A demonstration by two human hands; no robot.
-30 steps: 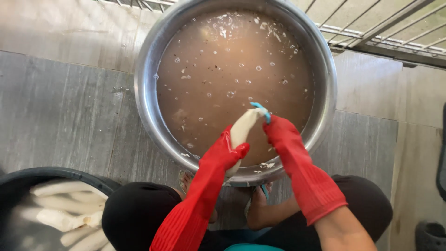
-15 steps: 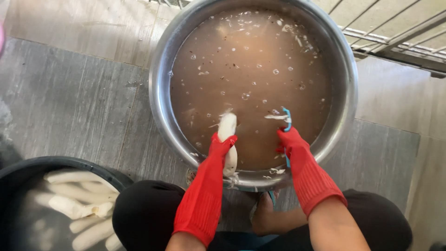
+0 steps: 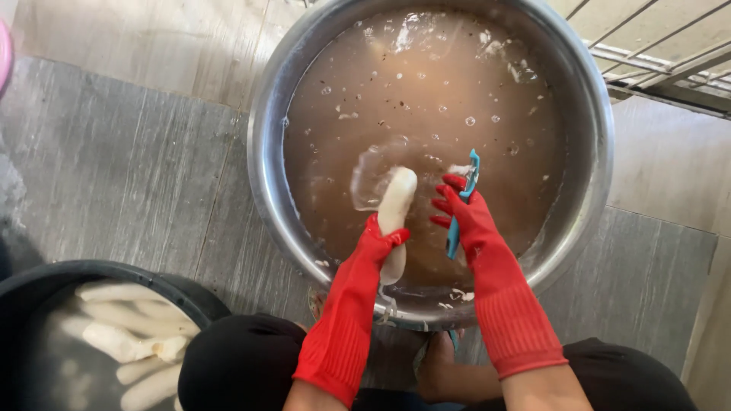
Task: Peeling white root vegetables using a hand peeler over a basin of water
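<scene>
1. The left hand (image 3: 378, 242), in a red glove, grips a peeled white root (image 3: 395, 213) over the steel basin (image 3: 263, 152) of brown water.
2. The right hand (image 3: 466, 215), gloved too, closes on a blue peeler (image 3: 465, 190) just beside the root.
3. A black tub (image 3: 46, 274) at the lower left holds more peeled roots (image 3: 122, 335).

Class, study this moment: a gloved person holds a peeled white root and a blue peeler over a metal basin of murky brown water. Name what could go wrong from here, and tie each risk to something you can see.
1. The left hand grips the wet white root with a slick red glove, so it might slip into the brown water.
2. That water is opaque, so a dropped blue peeler, held loosely in the right hand, could be hard to find.
3. The metal basin is quite full, so a splash may wet the tiled floor.
</scene>
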